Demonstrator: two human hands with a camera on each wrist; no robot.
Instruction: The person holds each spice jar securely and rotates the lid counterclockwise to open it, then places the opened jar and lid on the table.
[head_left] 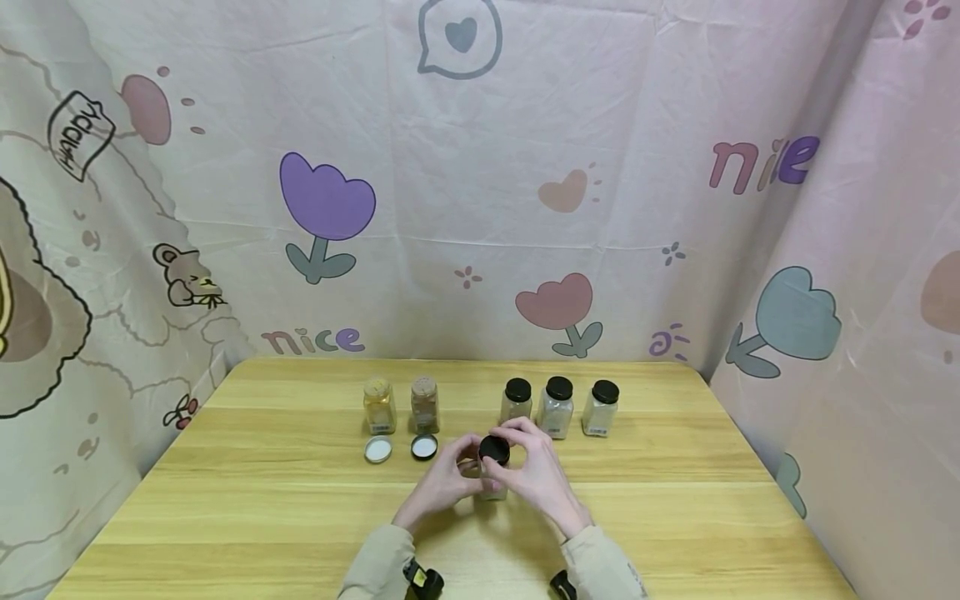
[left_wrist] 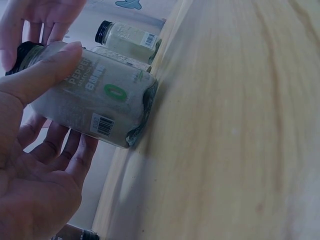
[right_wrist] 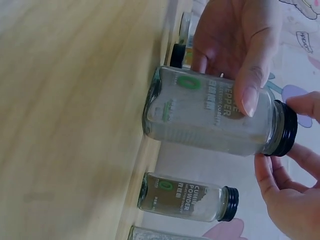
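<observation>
A clear glass pepper jar (right_wrist: 210,110) with a black lid (head_left: 494,450) stands upright near the front middle of the table. My left hand (head_left: 442,479) grips the jar's body, thumb on one side and fingers round the other. At the top, my right hand (head_left: 536,467) pinches the black lid between thumb and fingers. In the left wrist view the label on the jar (left_wrist: 100,85) reads "pepper" with a green ring. The lid sits on the jar's neck.
Behind to the left stand an uncapped jar of yellow powder (head_left: 380,410) and an uncapped brown one (head_left: 425,408). Before them lie two upturned lids, one (head_left: 378,450) and another (head_left: 424,447). Three black-lidded jars, including cumin powder (right_wrist: 182,197) and a pale one (head_left: 601,410), stand back right.
</observation>
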